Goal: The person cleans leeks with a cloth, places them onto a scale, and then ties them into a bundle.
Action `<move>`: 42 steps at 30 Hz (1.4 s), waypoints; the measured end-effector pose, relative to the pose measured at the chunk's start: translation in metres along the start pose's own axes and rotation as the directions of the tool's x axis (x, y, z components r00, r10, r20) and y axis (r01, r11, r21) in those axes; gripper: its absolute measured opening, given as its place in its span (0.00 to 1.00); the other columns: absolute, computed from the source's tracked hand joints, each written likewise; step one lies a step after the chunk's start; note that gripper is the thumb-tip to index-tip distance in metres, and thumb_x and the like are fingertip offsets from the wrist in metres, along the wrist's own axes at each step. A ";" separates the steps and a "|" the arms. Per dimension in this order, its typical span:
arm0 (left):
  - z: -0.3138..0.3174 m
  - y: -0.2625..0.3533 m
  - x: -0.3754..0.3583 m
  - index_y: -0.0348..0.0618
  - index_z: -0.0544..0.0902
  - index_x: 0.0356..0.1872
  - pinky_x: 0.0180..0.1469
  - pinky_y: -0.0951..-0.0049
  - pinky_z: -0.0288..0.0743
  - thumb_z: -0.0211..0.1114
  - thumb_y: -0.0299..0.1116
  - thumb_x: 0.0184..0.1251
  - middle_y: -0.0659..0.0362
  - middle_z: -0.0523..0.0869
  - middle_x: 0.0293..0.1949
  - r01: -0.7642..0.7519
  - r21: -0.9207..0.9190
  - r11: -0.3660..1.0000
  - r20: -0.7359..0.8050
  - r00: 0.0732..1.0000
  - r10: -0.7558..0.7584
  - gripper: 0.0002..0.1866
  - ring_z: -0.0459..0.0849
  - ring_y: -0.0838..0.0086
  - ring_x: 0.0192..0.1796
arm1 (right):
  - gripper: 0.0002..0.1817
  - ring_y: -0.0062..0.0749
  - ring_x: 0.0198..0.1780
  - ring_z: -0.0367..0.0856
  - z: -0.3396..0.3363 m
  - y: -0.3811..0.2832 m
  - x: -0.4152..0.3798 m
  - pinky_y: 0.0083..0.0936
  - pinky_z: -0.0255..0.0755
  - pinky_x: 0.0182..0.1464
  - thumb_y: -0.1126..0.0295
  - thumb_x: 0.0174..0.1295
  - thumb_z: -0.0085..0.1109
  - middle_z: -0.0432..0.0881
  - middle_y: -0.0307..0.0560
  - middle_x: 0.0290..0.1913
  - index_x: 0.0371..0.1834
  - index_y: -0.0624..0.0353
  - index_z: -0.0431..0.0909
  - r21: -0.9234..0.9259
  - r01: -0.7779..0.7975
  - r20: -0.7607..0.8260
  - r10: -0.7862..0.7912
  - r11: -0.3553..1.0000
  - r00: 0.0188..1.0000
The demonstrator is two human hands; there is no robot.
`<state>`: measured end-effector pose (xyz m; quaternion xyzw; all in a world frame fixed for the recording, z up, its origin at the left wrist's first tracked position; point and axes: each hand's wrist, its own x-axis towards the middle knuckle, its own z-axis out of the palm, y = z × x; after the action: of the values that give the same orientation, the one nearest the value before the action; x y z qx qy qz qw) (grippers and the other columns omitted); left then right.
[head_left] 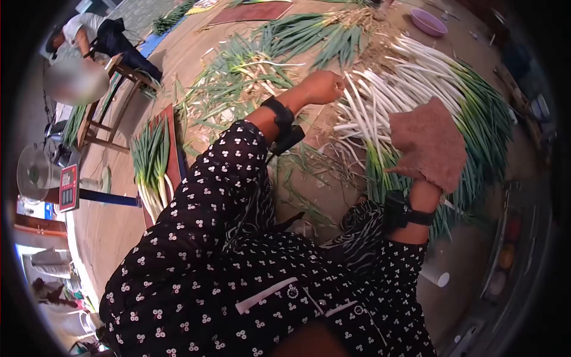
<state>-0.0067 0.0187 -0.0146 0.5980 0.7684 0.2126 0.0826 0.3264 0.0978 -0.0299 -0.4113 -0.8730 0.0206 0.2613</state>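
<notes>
**Curled left hand beside white stalks, right hand under rough cloth**

The long onions (410,89) lie in a broad heap on the floor (238,178), in front of the person and to the right. Their stalks are smooth, white and thin, and the leaves are green and narrow. Dry, stringy roots (372,35) are at the far side.

The left hand (324,87) is stretched forward, its fingers curled closed, near the white ends; I cannot tell if something is inside. The right hand is bent over the heap, covered by a brownish, coarse cloth (431,143) with uneven edges, so its grip and opening cannot be told.
</notes>
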 end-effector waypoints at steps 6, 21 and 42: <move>0.107 -0.075 0.032 0.47 0.84 0.33 0.43 0.64 0.75 0.61 0.39 0.52 0.50 0.85 0.32 0.166 -0.013 0.986 0.023 0.986 -0.166 0.11 0.83 0.57 0.38 | 0.35 0.46 0.59 0.68 -0.005 0.022 -0.002 0.34 0.61 0.61 0.56 0.44 0.70 0.73 0.53 0.58 0.56 0.58 0.72 -0.081 -0.198 0.079 0.204 0.977 0.976; 0.318 -0.007 0.064 0.49 0.80 0.39 0.64 0.54 0.58 0.56 0.35 0.58 0.61 0.77 0.42 -0.466 0.529 0.710 0.179 0.878 0.443 0.10 0.73 0.67 0.55 | 0.21 0.47 0.55 0.69 0.003 0.088 -0.083 0.37 0.62 0.58 0.62 0.54 0.60 0.75 0.52 0.52 0.51 0.57 0.75 -0.447 -0.208 0.113 0.285 0.870 0.952; 0.041 0.055 0.143 0.45 0.73 0.39 0.38 0.54 0.74 0.63 0.39 0.50 0.50 0.83 0.30 -0.264 0.143 0.954 -0.111 0.953 0.280 0.17 0.82 0.52 0.35 | 0.18 0.46 0.49 0.71 0.005 0.072 -0.019 0.36 0.64 0.52 0.62 0.55 0.57 0.75 0.52 0.46 0.47 0.58 0.75 -0.313 -0.222 0.039 0.246 0.923 0.968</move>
<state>0.0187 0.1747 -0.0102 0.6872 0.6942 0.2112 -0.0360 0.3849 0.1327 -0.0603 -0.5470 -0.8197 -0.0681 0.1558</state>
